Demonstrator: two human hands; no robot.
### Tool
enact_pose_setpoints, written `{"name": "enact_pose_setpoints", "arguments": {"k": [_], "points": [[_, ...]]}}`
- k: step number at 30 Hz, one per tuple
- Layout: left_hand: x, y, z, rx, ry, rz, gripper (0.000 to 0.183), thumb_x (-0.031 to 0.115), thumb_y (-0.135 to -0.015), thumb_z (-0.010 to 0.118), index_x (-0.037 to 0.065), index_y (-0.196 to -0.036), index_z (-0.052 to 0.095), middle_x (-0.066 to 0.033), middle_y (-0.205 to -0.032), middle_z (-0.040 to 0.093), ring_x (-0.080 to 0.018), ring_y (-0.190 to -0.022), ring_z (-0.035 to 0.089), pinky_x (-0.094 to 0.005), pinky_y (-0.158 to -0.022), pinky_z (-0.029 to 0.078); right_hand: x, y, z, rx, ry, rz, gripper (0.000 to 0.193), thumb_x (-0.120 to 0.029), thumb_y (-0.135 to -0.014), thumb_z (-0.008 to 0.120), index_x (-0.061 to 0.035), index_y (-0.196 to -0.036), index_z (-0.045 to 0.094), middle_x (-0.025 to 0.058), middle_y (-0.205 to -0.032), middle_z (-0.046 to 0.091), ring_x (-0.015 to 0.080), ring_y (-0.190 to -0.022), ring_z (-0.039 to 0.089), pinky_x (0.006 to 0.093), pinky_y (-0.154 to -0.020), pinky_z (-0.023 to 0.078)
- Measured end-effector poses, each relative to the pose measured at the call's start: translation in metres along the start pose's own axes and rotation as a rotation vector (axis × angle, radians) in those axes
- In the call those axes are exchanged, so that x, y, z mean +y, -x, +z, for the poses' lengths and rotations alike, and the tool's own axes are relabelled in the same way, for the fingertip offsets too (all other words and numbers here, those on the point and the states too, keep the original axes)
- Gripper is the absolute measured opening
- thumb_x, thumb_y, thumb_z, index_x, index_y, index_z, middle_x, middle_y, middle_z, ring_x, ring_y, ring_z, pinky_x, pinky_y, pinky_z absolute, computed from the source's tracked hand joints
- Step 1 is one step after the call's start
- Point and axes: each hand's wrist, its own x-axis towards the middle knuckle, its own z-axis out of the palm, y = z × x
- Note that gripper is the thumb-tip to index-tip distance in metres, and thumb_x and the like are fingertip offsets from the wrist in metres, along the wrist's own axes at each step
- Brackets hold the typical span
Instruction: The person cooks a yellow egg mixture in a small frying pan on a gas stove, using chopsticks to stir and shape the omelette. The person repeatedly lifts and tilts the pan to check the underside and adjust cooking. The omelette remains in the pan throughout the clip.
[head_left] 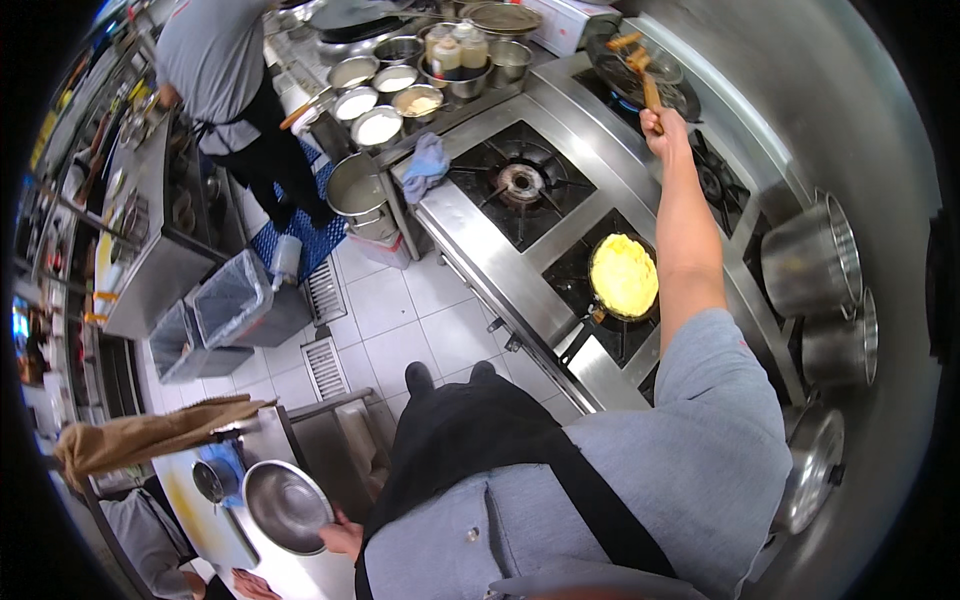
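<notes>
My right arm stretches over the stove (470, 215) to its far side. There my right hand (664, 131) is closed round the wooden handle of a utensil (651, 93), whose working end is in a dark pan (683, 98) over a blue flame. Brown pieces show by that end; what they are I cannot tell. At the lower left, my left hand (343, 537) grips the rim of a shiny metal bowl (285, 508). The bowl's inside looks bare. A frying pan (597, 312) on a nearer burner holds a thick, round yellow egg-like mass (624, 277).
Metal pots (808, 262) line the right wall. Containers of white contents (377, 127) and squeeze bottles (446, 56) stand beyond the stove. A co-worker (215, 75) stands upper left, near lined bins (232, 298). Another person's hand (254, 584) is at lower left.
</notes>
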Motion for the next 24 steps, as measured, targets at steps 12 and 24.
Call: {"name": "enact_pose_setpoints", "arguments": {"k": [12, 24], "points": [[0.053, 0.325, 0.245, -1.221, -0.266, 0.202, 0.044, 0.000, -0.076, 0.046, -0.001, -0.120, 0.046, -0.0070, -0.090, 0.054, -0.0168, -0.072, 0.056, -0.0383, -0.059, 0.054, -0.060, 0.064, -0.044, -0.050, 0.129, 0.053, 0.013, -0.012, -0.097, 0.040, -0.0003, -0.094, 0.036, 0.0055, -0.069, 0.045, 0.0062, -0.046, 0.038, 0.0204, -0.036, 0.031], [0.020, 0.763, 0.582, -2.205, -0.781, 0.333, 0.031, 0.003, -0.081, 0.047, -0.015, -0.106, 0.050, -0.0226, -0.098, 0.059, -0.0372, -0.079, 0.066, -0.0447, -0.056, 0.060, -0.088, 0.135, -0.014, 0.046, 0.182, -0.034, 0.014, -0.012, -0.094, 0.046, -0.0048, -0.104, 0.040, 0.0067, -0.076, 0.049, 0.0029, -0.047, 0.038, 0.0162, -0.035, 0.031]]}}
